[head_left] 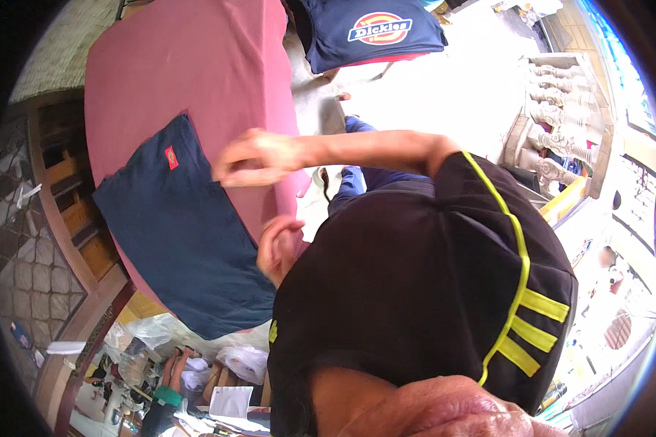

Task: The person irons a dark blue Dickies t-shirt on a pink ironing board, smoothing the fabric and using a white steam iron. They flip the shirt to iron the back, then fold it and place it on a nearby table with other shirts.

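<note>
A navy cloth piece (186, 233) with a small red label (171, 158) lies flat across the near end of a table (189, 58) covered in dusty-pink cloth. At the piece's right edge is my right hand (255, 159), its fingertips pressed together. Whether they pinch the fabric edge or something small is hidden. Nearer my body, my left hand (278, 246) stays beside the lower right edge of the cloth. Its fingers are loosely curled and apart, with nothing visible in them.
Beyond the table, a navy garment with a printed emblem (375, 25) drapes over a support. A baluster railing (565, 120) stands at right. Wooden shelving (73, 189) borders the table's left side. Plastic bags (244, 363) and assorted clutter lie at lower left.
</note>
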The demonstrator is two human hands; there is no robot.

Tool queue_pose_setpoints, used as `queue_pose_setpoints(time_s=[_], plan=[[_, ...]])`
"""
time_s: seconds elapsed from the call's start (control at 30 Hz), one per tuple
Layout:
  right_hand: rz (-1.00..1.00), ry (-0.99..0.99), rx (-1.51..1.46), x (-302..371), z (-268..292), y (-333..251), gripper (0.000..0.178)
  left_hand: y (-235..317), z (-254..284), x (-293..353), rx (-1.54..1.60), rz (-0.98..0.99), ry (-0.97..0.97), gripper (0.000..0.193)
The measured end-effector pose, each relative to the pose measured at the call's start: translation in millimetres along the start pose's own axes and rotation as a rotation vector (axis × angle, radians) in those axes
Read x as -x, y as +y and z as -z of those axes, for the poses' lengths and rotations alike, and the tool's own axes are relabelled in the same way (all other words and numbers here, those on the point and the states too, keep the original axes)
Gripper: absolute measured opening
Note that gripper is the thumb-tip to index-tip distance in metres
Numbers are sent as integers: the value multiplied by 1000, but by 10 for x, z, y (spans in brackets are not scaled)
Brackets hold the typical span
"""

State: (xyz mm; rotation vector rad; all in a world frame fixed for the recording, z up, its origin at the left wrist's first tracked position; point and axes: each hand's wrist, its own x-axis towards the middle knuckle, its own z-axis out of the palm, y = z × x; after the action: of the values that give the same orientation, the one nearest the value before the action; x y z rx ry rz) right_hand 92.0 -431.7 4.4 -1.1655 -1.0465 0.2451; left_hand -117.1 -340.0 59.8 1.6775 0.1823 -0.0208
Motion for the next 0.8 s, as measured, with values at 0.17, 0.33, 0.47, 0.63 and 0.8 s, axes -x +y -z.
queue_pose_setpoints(time_s=[0.17,0.33,0.47,0.63,0.8], plan=[[-790,133,185,1425,1089,-436,30,-432,-858,-733,395,233,-177,23],[-1259,916,-172,3542,2174,577,52,-1454,-1624,-1342,490,624,-96,30],[-1282,1253,-109,4126,3076,1080,69,-2142,-2140,-2099,600,887,45,48],[-1033,1604,-111,4848,3871,1745,77,-4190,-2475,-3128,907,1087,-61,94],[-1067,1994,-132,4218,4240,1918,101,-3501,-2643,-3705,1100,1223,384,125]])
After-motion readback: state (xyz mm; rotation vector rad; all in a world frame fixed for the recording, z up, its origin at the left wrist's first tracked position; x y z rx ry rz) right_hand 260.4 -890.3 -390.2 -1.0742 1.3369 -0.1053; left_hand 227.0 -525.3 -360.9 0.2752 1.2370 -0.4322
